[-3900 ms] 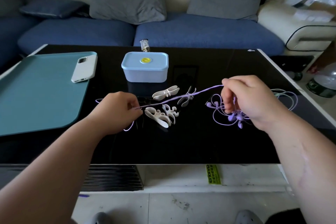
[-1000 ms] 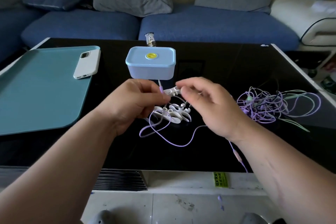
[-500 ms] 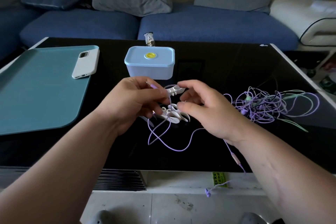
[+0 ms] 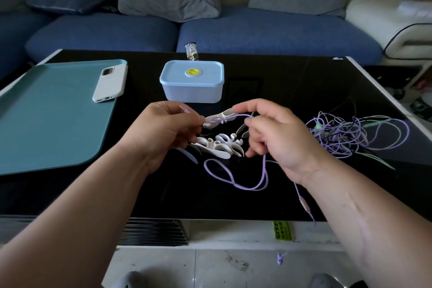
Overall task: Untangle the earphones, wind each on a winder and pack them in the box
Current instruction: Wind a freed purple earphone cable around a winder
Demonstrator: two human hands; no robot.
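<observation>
Head view is showing you pinching one white winder [image 4: 219, 119] by its near end with your left hand [image 4: 163, 131], fingers curled under so their tips are hidden. A small purple tip is poking out above that thumb; it is too small to identify. Your right hand [image 4: 275, 133] is pinching the purple earphone cord [image 4: 233, 180] between thumb and a fingertip right at the winder's far end, with the index finger reaching over it. How many turns are lying on the winder is hard to make out.

Below your right hand the cord is looping on the black table [image 4: 280, 82], passing behind your wrist and hanging over the near edge, its inline remote [image 4: 304, 204] partly covered by your forearm. The spare winders [image 4: 219, 147] are lying between and just below your hands, overlapping so their count is unclear. The tangled earphones [image 4: 346, 138] are sitting right of your right hand. The lidded box [image 4: 192, 86] is standing just beyond your hands, and a phone [image 4: 109, 83] is lying beyond your left hand.
</observation>
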